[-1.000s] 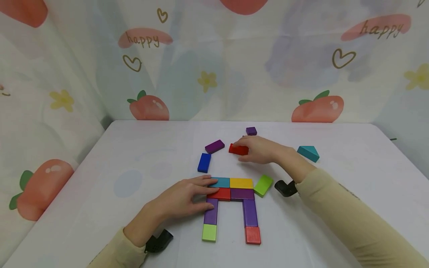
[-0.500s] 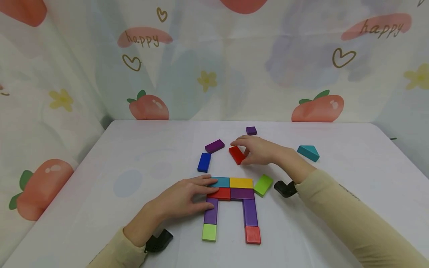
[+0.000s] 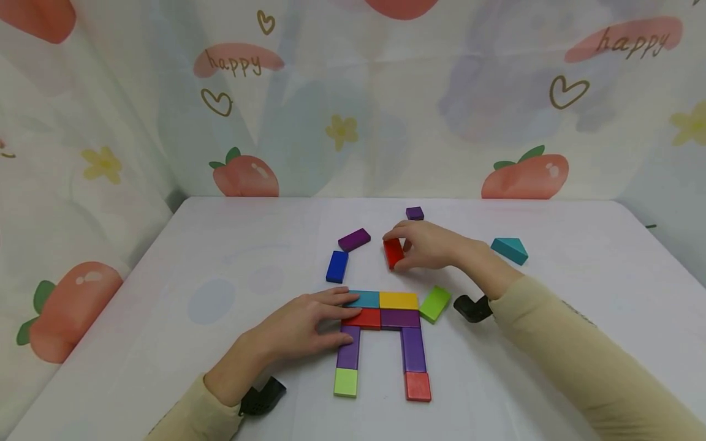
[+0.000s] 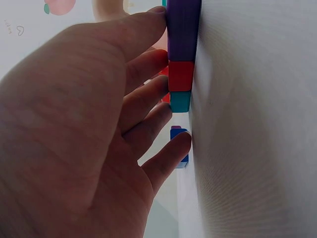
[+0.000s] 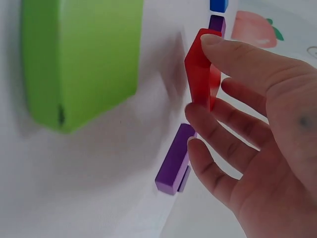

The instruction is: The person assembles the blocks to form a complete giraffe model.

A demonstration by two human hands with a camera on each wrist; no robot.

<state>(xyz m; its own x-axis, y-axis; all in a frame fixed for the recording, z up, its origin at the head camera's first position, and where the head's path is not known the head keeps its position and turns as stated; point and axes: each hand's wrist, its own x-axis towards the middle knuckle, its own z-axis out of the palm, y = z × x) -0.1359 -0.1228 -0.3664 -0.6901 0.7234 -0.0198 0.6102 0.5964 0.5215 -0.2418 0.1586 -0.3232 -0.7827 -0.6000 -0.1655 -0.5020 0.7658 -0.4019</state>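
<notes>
Thumb and fingers of my right hand (image 3: 430,245) pinch a red block (image 3: 393,254) by its ends; the right wrist view shows it tilted, close over the white table. My left hand (image 3: 295,324) lies with extended fingers, its fingertips touching the left side of a flat arch of blocks. That arch has a teal block (image 3: 365,299) and a yellow block (image 3: 398,301) on top, then a red block (image 3: 366,318) beside a purple block (image 3: 400,318). Two purple legs end in a light green block (image 3: 345,383) and a red square block (image 3: 418,387).
A green block (image 3: 435,304) leans against the arch's right corner. Beyond the arch lie a blue block (image 3: 337,266), a purple block (image 3: 355,239) and a small dark purple block (image 3: 415,213). Far right sits a teal triangle (image 3: 510,250). Patterned cloth (image 3: 386,122) hangs behind the table.
The red block has turned from lying crosswise to pointing toward me, and shifted slightly right between my right fingers and thumb. My left hand has stayed put.
</notes>
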